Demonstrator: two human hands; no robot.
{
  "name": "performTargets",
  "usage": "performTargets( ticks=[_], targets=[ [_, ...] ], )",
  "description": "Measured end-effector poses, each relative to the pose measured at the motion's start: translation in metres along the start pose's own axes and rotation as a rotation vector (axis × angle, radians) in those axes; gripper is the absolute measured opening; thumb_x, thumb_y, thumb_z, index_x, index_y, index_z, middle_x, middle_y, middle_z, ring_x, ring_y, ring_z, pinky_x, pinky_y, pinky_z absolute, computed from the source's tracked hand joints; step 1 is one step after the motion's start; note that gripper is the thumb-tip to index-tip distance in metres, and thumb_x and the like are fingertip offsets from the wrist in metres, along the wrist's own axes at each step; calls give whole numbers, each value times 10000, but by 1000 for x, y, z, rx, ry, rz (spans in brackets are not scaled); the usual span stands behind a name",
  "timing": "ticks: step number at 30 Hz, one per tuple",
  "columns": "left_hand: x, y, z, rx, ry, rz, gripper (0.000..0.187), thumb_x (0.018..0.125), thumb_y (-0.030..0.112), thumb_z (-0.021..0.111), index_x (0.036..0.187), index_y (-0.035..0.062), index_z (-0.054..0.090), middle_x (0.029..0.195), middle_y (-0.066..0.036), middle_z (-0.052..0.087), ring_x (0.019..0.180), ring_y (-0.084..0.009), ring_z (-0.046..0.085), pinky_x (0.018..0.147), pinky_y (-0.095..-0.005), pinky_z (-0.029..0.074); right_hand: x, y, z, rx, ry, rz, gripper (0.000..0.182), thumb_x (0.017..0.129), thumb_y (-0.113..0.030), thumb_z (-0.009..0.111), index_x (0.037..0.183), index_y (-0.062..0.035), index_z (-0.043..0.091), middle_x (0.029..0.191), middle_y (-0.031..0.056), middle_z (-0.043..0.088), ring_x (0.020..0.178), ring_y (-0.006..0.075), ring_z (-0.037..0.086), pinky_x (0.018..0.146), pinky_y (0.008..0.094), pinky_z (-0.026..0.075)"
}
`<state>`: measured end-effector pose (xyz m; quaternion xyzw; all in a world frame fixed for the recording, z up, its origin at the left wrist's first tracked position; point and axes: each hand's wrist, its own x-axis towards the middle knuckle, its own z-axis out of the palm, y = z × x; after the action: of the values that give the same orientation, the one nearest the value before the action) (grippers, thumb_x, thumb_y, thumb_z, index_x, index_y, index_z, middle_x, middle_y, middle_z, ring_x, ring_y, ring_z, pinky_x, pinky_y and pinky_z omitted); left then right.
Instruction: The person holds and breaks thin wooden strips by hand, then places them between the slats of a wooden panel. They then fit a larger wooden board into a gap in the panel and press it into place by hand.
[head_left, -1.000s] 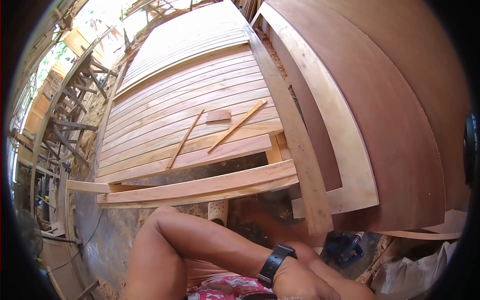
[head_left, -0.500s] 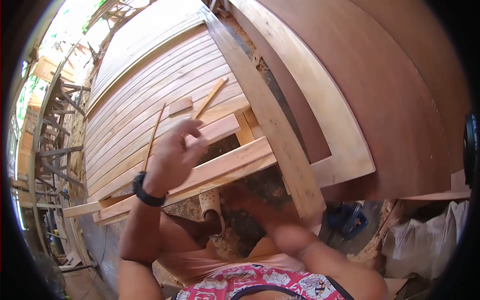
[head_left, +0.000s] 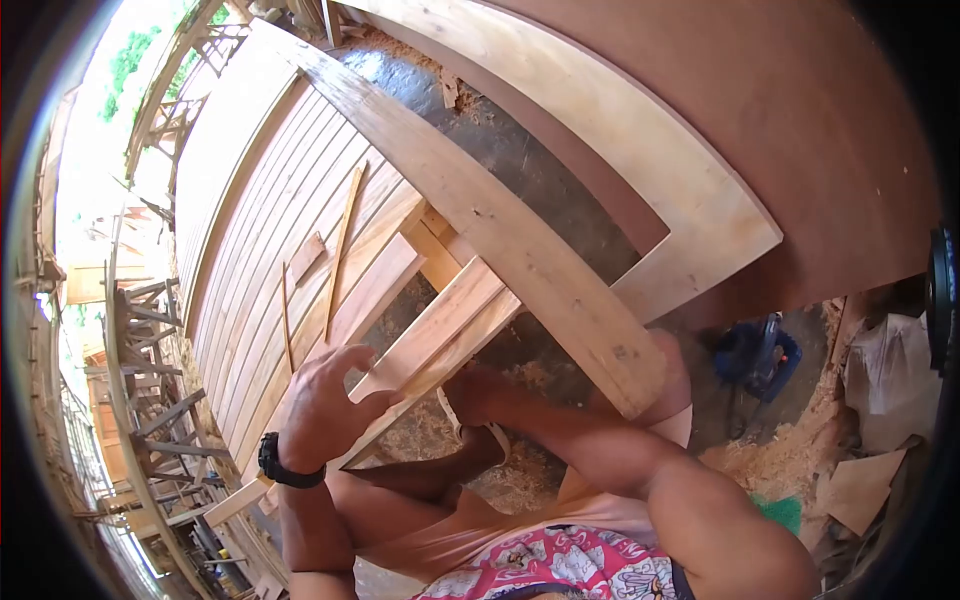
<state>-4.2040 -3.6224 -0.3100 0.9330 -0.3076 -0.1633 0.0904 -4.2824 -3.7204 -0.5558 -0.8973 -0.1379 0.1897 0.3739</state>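
Observation:
My left hand (head_left: 325, 405), wearing a black wristwatch (head_left: 285, 462), is over the left part of the front wooden rail (head_left: 435, 335). Its thumb stands apart from bent fingers, and nothing shows between them. My right hand (head_left: 466, 386) reaches in beneath the same rail; its fingers are hidden there, so its grip does not show. Beyond the rail lies a slatted wooden panel (head_left: 265, 270). On it rest a thin stick (head_left: 346, 250), a slimmer stick (head_left: 286, 318) and a small wood block (head_left: 307, 258). A long plank (head_left: 500, 220) runs along the panel's right side.
Large brown sheets (head_left: 780, 120) and a pale L-shaped board (head_left: 690, 230) stand to the right. A blue power tool (head_left: 757, 358) sits on the floor amid sawdust (head_left: 790, 450). My foot in a light clog (head_left: 497, 440) is below the rail. Wooden trestles (head_left: 160, 400) line the left.
My view has turned, so the panel and planks appear more tilted. My left hand, blurred and higher before, is now lower and close to the rail. My right hand stays beneath the rail.

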Motion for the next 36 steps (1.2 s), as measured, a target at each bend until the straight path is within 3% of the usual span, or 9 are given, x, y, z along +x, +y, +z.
performTargets(
  ticks=[6,10,15,19,21,26,29,33,36],
  targets=[
    [2,-2,5,52,-98,19,584,683,273,855,1149,-12,649,982,-167,701,883,-343,674,831,-412,508,-6,5,-1,13,4,-3,176,797,-140,607,855,-41,741,925,180,713,941,304,704,860,462,533],
    [9,-2,6,6,-151,2,617,716,353,836,1165,-16,628,1013,-224,686,960,-385,659,839,-420,508,-9,6,-12,21,-49,2,222,790,-184,614,915,-25,707,988,185,707,948,318,699,820,426,564],
    [19,1,2,-36,-295,-63,633,720,390,836,1150,-20,616,963,-227,675,940,-397,652,815,-417,509,-10,0,-15,-64,-62,-40,219,779,-176,614,921,-30,693,946,189,707,885,332,709,782,433,573],
    [21,-9,6,-19,-262,-19,608,721,417,835,1092,-17,626,898,-217,667,881,-392,657,768,-420,512,-10,-2,-12,-22,-56,3,196,795,-137,613,898,-25,735,942,184,714,962,307,697,866,441,545],
    [23,-6,5,57,-256,-11,579,724,439,830,1031,-12,639,832,-203,656,810,-378,661,723,-420,513,-9,2,-7,-76,9,-75,196,761,-157,604,891,-33,684,902,190,705,866,328,711,758,439,574],
    [20,-9,2,16,-198,15,539,720,425,833,986,-11,659,758,-189,641,734,-372,650,682,-421,506,-18,1,-23,-40,0,-63,182,755,-143,624,863,-25,711,895,180,706,884,325,707,767,441,566],
    [20,-7,0,-50,-180,-9,465,705,371,848,870,-19,659,620,-152,510,545,-255,467,566,-385,417,-16,2,-24,-48,-49,-51,190,755,-135,645,878,-24,738,933,175,706,920,329,704,795,440,556],
    [22,-14,13,-54,-109,61,456,725,378,836,841,-21,650,605,-150,486,535,-242,452,557,-386,411,-19,0,-34,-64,-99,-47,198,754,-138,654,891,-21,734,941,177,706,882,336,710,810,428,559],
    [27,-15,10,-67,-211,12,452,790,412,783,836,-18,648,614,-149,482,550,-244,463,564,-390,411,-19,-1,-32,-20,-117,1,210,764,-142,655,912,-13,727,943,181,704,899,332,709,847,427,557]
  ],
)
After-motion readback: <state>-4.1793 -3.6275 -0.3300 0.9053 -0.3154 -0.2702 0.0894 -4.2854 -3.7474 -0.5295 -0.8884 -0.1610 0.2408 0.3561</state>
